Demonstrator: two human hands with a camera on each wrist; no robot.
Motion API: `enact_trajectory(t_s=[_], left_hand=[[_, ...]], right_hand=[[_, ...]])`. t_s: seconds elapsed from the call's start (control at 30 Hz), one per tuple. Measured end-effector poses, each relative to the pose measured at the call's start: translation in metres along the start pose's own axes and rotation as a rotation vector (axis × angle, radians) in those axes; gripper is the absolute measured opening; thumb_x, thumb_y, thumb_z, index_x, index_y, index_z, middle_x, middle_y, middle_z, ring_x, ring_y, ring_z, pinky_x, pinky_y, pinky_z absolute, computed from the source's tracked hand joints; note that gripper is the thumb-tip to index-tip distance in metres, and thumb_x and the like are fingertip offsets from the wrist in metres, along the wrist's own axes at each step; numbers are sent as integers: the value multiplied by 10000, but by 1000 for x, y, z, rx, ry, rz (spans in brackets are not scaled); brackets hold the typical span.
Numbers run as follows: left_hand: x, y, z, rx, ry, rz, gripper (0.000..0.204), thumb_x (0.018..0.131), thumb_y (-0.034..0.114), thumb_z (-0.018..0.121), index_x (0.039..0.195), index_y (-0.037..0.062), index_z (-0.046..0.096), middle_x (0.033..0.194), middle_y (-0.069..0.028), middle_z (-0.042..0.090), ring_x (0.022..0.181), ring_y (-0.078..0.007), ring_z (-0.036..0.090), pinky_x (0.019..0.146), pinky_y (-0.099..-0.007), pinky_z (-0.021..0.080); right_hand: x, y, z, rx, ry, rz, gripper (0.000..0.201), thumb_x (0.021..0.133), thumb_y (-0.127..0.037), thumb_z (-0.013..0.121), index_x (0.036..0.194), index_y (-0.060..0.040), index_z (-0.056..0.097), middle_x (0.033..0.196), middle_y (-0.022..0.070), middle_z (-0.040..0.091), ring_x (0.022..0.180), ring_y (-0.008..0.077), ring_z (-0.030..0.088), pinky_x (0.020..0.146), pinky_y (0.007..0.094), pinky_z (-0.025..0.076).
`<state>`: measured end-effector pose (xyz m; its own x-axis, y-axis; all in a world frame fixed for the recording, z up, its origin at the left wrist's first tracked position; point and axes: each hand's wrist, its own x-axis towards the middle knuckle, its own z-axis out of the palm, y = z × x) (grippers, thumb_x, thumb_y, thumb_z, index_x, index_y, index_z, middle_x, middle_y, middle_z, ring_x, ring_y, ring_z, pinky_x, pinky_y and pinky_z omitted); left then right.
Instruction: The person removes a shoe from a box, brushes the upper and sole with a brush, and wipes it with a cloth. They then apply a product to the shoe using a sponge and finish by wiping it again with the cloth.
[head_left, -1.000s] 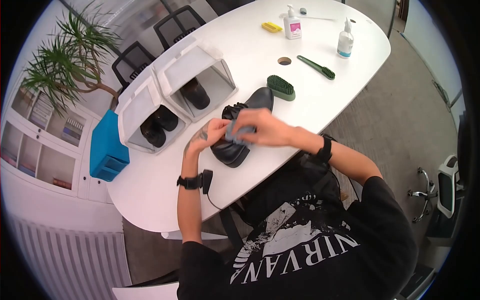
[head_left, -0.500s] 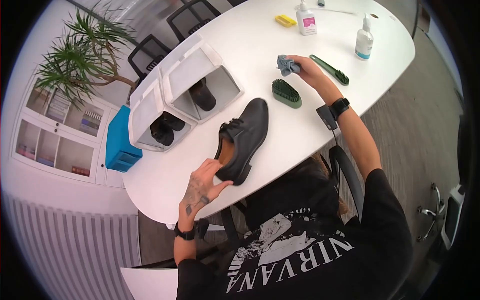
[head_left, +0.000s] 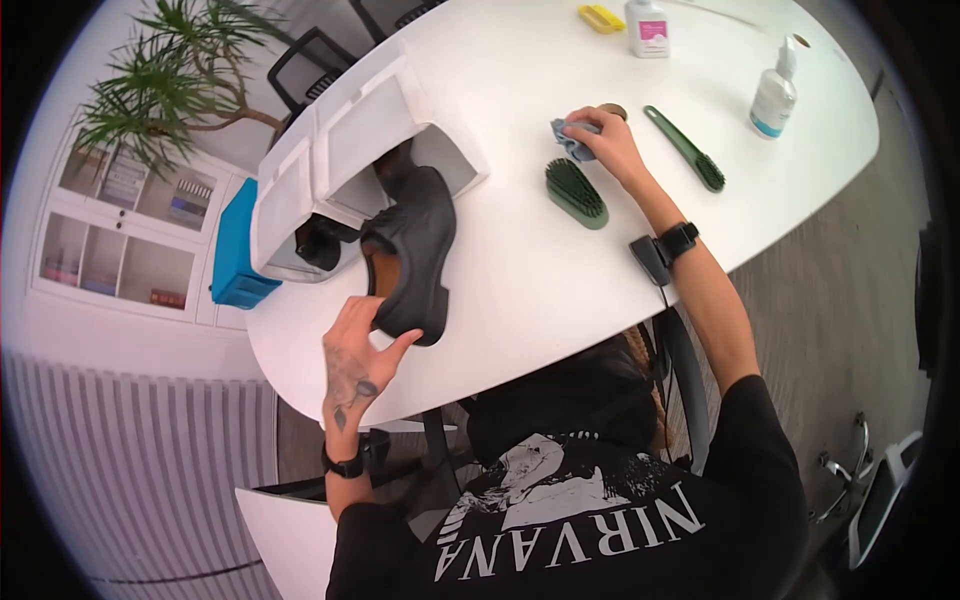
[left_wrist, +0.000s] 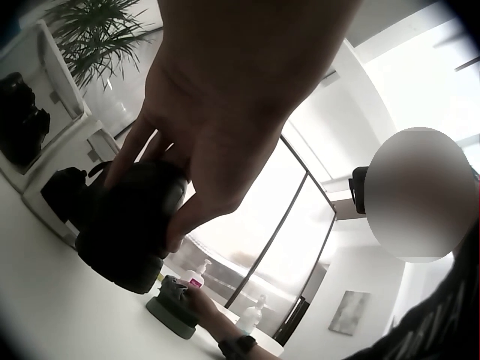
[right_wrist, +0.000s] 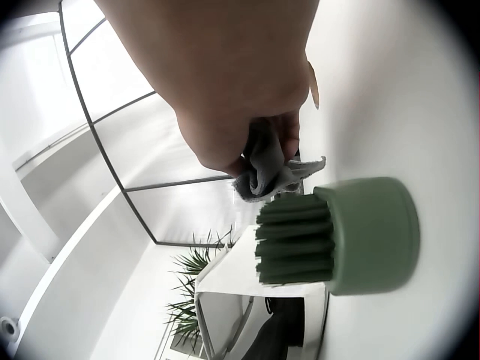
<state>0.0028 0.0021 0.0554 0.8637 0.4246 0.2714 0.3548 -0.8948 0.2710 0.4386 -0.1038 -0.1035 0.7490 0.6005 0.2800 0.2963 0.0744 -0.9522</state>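
Observation:
My left hand point(head_left: 355, 362) grips the heel end of a black lace-up shoe point(head_left: 425, 250), its toe at the opening of the larger white box point(head_left: 372, 130). In the left wrist view the fingers and thumb straddle the dark heel point(left_wrist: 124, 240). A crumpled grey-blue cloth point(head_left: 575, 140) is pinched in my right hand point(head_left: 612, 143), just beyond the green brush point(head_left: 577, 195), which lies bristles up. The right wrist view shows the cloth point(right_wrist: 268, 169) hanging from the fingers beside the brush point(right_wrist: 375, 236).
Another white box point(head_left: 285, 200) with dark shoes stands at the left, beside a blue box point(head_left: 240, 260). A long green brush point(head_left: 685, 148), a spray bottle point(head_left: 774, 100), a white bottle point(head_left: 648, 30) and a yellow item point(head_left: 601, 18) are on the table point(head_left: 530, 310).
Both hands were together at the shoe with the cloth; the right hand then moved away to the right with it. The left hand has shifted the shoe left, toward the boxes.

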Motion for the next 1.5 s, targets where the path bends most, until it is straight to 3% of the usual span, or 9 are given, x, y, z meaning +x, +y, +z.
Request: enact_trajectory(t_s=[0.17,0.4,0.67,0.8,1.03,1.17,1.3,1.4,1.5], left_hand=[[33,6,25,53,77,30,441,771,180,950,1095,-2,712,991,-146,709,891,-317,719,770,-392,595],[89,-3,55,143,190,84,484,782,197,929,1148,-12,690,1078,-166,721,1026,-374,691,862,-418,581],[152,-21,100,239,160,-47,554,804,247,912,1233,1,663,1164,-123,720,1136,-319,667,911,-441,592],[177,-36,118,324,218,-37,546,849,305,884,1253,23,648,1171,-101,715,1180,-262,648,880,-387,614],[221,-73,153,316,188,-100,627,832,319,903,1307,-13,662,1312,-173,717,1313,-324,631,1036,-425,592],[224,-87,166,294,181,-91,634,880,343,859,1356,-12,635,1365,-196,681,1337,-347,607,1079,-455,558],[211,-104,159,80,409,-62,618,964,400,740,1403,-14,608,1386,-251,630,1303,-429,588,1139,-534,448],[202,-137,164,311,437,-67,683,978,396,691,1478,-41,527,1427,-274,591,1353,-432,540,1192,-545,375],[194,-152,157,395,283,-93,652,879,287,814,1409,-22,590,1312,-257,660,1284,-415,593,1187,-552,379]], right_hand=[[-2,5,4,-45,-69,-14,272,942,-227,766,1099,-6,773,967,118,794,895,183,743,845,308,560],[-5,-3,9,-70,-76,28,282,943,-213,767,1104,18,760,972,124,801,904,184,749,851,314,565],[-6,-4,5,-51,-116,83,249,959,-197,756,1113,-1,760,986,67,786,933,120,713,867,270,539],[-5,3,5,-52,-96,60,259,956,-212,754,1107,-2,764,971,85,794,894,136,719,833,281,547],[-4,11,7,-46,-68,108,267,955,-221,747,1108,-4,769,976,86,801,909,140,721,851,292,546],[-5,7,6,-47,-48,105,278,960,-224,745,1119,3,768,1008,103,807,939,149,732,866,293,549],[-6,9,6,-69,59,84,304,963,-239,753,1147,3,762,1053,141,807,981,200,754,896,321,559],[1,19,3,-126,139,13,314,964,-244,760,1166,-3,758,1111,169,792,1035,263,754,929,360,562],[1,24,0,-230,170,-138,328,947,-241,767,1175,-5,754,1097,176,777,1033,312,736,929,396,561]])
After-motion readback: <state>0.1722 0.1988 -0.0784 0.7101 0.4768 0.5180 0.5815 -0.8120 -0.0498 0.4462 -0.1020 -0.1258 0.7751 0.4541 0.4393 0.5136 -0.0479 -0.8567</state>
